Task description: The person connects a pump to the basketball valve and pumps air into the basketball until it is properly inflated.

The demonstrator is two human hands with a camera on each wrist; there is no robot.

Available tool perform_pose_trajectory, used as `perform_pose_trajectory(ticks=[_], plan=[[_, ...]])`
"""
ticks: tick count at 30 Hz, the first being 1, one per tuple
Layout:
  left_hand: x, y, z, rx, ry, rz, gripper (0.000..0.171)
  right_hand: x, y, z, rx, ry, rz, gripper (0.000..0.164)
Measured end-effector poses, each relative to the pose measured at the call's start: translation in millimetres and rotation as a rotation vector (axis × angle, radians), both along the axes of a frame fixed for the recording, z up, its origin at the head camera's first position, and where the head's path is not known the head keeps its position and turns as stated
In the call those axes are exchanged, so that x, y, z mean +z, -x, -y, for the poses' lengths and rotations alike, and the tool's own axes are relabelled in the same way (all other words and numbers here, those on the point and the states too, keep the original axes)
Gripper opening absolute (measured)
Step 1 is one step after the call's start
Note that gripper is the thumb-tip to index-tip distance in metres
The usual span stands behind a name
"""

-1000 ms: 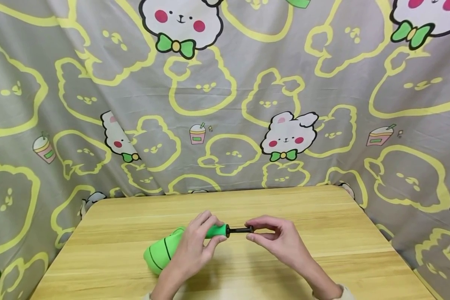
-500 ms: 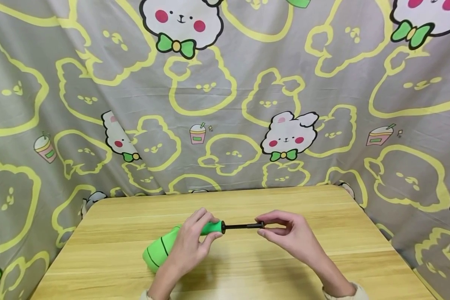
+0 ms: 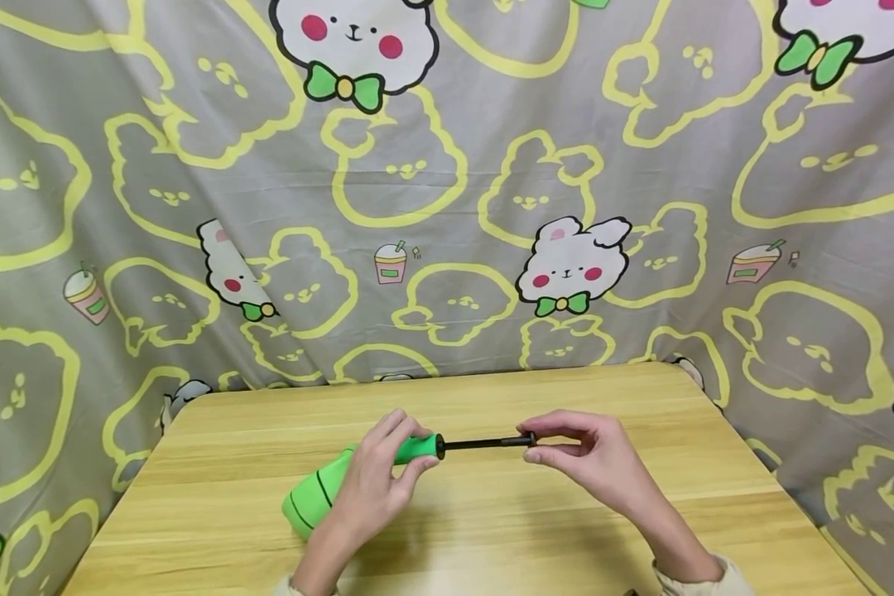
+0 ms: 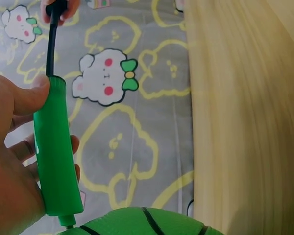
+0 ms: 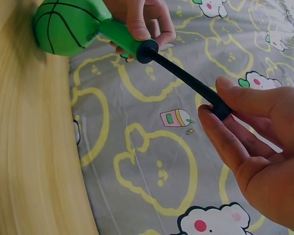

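A green hand pump with a black rod is held above the table by both hands. My left hand grips the green barrel, its thumb along the side near the black collar. At the rod's far end, my right hand pinches the small black handle between thumb and fingers. Much of the rod stands out of the barrel. A green ball with black lines, somewhat slack-looking in the head view, sits at the pump's nozzle end, partly hidden behind my left hand and wrist.
A wood-grain table lies beneath both hands. Behind it and at both sides hangs a grey curtain printed with yellow outlines and white rabbits. A small dark object just shows at the bottom edge by the right sleeve.
My right hand has moved right, drawing the black rod farther out of the barrel. My left hand, with the pump, has shifted slightly left and up; the ball stays by it.
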State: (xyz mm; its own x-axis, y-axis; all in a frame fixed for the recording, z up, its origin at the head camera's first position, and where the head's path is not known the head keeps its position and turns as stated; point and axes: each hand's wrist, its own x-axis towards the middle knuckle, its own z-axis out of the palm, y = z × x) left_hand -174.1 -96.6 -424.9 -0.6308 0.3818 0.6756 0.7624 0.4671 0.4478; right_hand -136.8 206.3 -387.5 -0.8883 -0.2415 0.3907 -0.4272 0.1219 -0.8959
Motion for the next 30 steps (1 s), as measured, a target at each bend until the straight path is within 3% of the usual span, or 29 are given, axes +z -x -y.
perform_pose_trajectory(ticks=[17,30], plan=[[-1.5,-5.6,-6.6,-0.005,0.025,0.042,0.019,-14.3,1.0,22.5,-0.044,0.011,0.010,0.029],[-2.2,-5.0,-11.7,-0.014,0.047,0.018,0.019,-25.3,3.1,42.7,-0.036,0.065,0.029,0.029]])
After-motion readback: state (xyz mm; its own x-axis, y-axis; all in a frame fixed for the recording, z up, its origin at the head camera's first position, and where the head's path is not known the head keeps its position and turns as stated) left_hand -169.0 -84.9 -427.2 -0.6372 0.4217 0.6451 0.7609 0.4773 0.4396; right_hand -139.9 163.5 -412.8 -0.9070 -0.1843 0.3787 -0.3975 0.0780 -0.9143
